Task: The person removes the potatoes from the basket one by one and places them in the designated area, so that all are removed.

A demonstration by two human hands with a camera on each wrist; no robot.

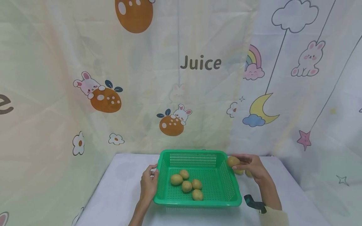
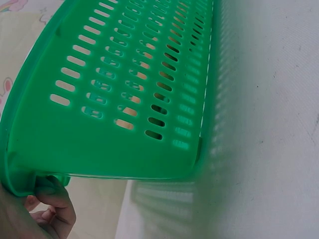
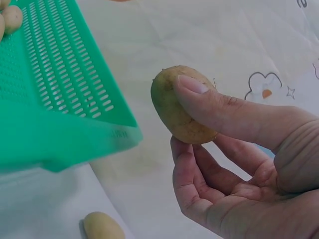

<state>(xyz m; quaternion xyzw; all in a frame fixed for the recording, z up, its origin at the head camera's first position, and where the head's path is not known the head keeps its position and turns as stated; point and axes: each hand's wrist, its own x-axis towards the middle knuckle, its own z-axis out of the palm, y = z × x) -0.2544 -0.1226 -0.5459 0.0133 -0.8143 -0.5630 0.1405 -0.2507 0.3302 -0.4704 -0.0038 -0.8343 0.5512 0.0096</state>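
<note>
A green plastic basket with slotted walls stands on the table, and several potatoes lie grouped on its floor, left of centre. My left hand grips the basket's left rim; in the left wrist view its fingers curl at the rim's corner. Just beyond the right rim, my right hand pinches a potato between thumb and fingers, off the table. Below this hand more potatoes rest on the table, partly hidden by it; one potato shows in the right wrist view.
A white cloth covers the table. Behind and at both sides hangs a printed curtain with rabbits, oranges and clouds, close to the table's back edge. A dark strap sits at my right wrist, by a light sleeve.
</note>
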